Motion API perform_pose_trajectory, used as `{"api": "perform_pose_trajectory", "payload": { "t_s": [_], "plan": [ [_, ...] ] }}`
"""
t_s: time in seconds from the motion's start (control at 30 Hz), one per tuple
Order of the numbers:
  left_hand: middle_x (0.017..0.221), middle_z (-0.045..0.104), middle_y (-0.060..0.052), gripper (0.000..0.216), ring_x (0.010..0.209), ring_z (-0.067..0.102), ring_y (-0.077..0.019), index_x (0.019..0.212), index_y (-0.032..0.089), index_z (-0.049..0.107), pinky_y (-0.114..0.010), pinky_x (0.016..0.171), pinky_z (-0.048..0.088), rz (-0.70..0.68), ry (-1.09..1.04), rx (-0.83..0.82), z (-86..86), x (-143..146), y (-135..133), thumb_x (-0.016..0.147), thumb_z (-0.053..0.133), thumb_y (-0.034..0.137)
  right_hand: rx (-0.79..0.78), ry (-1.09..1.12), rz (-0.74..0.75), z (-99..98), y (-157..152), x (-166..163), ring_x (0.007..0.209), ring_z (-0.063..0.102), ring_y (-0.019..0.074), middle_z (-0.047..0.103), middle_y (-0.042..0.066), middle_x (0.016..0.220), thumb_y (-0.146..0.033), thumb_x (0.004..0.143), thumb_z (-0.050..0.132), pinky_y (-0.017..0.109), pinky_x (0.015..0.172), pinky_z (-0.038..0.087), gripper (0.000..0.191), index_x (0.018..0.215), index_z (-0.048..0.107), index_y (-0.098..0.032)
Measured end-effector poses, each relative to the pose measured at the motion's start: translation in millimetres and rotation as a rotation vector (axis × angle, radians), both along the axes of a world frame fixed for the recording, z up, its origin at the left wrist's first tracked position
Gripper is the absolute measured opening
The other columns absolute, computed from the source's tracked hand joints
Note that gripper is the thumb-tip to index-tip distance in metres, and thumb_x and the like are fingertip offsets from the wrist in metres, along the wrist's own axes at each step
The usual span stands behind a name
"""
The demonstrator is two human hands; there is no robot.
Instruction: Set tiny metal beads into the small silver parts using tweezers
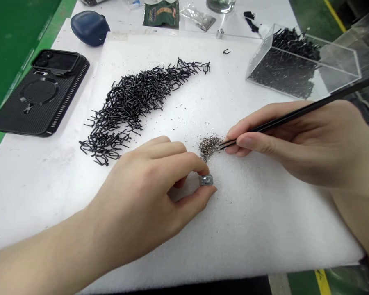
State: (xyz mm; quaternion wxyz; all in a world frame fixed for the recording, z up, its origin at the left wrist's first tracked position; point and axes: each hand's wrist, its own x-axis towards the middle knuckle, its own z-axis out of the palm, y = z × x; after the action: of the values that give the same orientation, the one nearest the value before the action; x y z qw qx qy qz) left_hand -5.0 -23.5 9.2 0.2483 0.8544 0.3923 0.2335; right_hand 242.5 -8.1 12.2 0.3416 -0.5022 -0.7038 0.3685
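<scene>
Between the thumb and forefinger of my left hand (153, 184) is a small grey metal block (206, 179), held just above or on the white foam sheet (252, 229). My right hand (301, 139) grips black tweezers (283, 118) like a pen. Their tips reach the right edge of a little heap of tiny shiny metal bits (209, 146). Whether a bit is caught between the tips is too small to tell. Beyond my left hand spreads a long pile of bent black pieces (138, 96). One loose black piece (226, 51) lies apart from it.
A clear plastic box (341, 69) full of black pieces stands tilted at the right. On the left are a black phone (39, 92) and a dark blue rounded object (90, 28). A green packet (161, 13), a small clear bag (198, 16) and a glass (220, 5) line the back.
</scene>
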Motion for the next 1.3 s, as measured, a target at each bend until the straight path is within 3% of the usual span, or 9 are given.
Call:
{"api": "perform_pose_trajectory", "payload": {
  "t_s": [0.7,1.3],
  "plan": [
    [0.067,0.06,0.006,0.004,0.069,0.058,-0.0107,0.089,0.021,0.078,-0.024,0.066,0.045,-0.006,-0.006,-0.009,1.3,-0.3,0.5,0.088,0.074,0.019,-0.032,0.051,0.022,-1.2,0.1,0.8,0.071,0.078,0.017,0.081,-0.002,0.077,-0.029,0.088,0.085,0.029,0.066,0.066,0.004,0.086,0.083,-0.028],
    [0.067,0.059,0.005,0.003,0.068,0.057,-0.0099,0.089,0.02,0.078,-0.023,0.066,0.044,0.001,-0.008,0.01,0.4,-1.3,-0.3,0.088,0.075,0.02,0.038,-0.019,0.015,-2.9,-0.5,0.3,0.078,0.078,0.0169,0.082,-0.002,0.084,-0.026,0.087,0.086,0.03,0.067,0.062,0.004,0.086,0.084,-0.03]
  ]
}}
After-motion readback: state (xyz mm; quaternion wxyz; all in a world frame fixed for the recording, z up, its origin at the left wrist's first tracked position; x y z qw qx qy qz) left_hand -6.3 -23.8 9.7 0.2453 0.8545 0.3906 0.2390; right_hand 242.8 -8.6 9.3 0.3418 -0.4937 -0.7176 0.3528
